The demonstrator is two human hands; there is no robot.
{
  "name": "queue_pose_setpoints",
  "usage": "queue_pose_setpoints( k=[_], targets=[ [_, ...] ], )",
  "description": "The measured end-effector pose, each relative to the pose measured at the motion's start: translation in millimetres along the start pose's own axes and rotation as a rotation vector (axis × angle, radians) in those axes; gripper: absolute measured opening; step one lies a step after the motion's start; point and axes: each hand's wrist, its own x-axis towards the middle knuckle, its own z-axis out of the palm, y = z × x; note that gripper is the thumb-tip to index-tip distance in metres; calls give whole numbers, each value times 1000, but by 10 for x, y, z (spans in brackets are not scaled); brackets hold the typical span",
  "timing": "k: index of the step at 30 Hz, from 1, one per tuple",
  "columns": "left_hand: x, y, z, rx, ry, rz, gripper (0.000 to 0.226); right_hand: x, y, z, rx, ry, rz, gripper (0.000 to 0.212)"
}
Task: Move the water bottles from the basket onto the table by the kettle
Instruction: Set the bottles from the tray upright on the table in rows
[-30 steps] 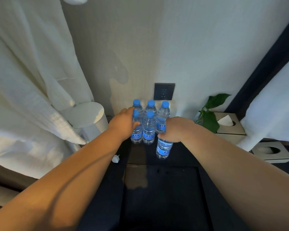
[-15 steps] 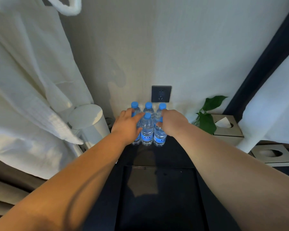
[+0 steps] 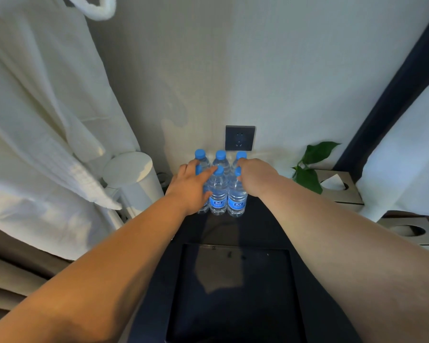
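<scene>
Several clear water bottles with blue caps stand in two rows on the dark table against the wall, right of the white kettle. My left hand lies over the front left bottle, which it mostly hides, with its fingers spread and the index finger reaching the front middle bottle. My right hand has its fingers curled around the neck of the front right bottle, which stands on the table. Only the blue caps of the back row show. No basket is in view.
A dark wall socket sits just above the bottles. A white bathrobe hangs at the left, over the kettle. A green plant and a tissue box stand at the right. A dark recessed panel fills the near table.
My right hand has set its bottle down in the front row beside the others. My left hand's fingers have spread out. The view has tilted slightly.
</scene>
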Motion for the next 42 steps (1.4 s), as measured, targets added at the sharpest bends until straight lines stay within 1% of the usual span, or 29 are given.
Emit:
queue_pose_setpoints(
  k=[4,7,11,13,16,21,24,27,31,36,42],
  targets=[
    [-12,8,29,-52,16,-13,75,20,-20,21,-9,23,36,41],
    [-21,18,33,-71,11,-19,75,18,-34,31,8,25,58,45],
    [-35,12,11,-66,0,-14,76,-2,-14,34,8,0,11,50],
    [-38,14,7,-61,-8,-12,77,8,13,36,-2,-2,-8,46],
    [-18,28,-7,-31,-26,-14,76,31,19,52,25,20,14,41],
    [19,38,-54,26,-30,-12,69,84,-3,110,56,68,90,52],
    [11,25,-37,20,-26,-7,69,77,21,128,68,64,76,56],
    [12,24,-17,15,-21,-11,69,60,50,119,92,26,30,53],
    [9,19,-6,10,-26,-17,71,60,23,133,86,53,67,45],
    [2,34,-14,6,-43,-28,74,60,-15,188,124,110,89,47],
    [-8,39,-20,-19,-54,-33,75,66,-14,208,139,121,89,47]
  ],
)
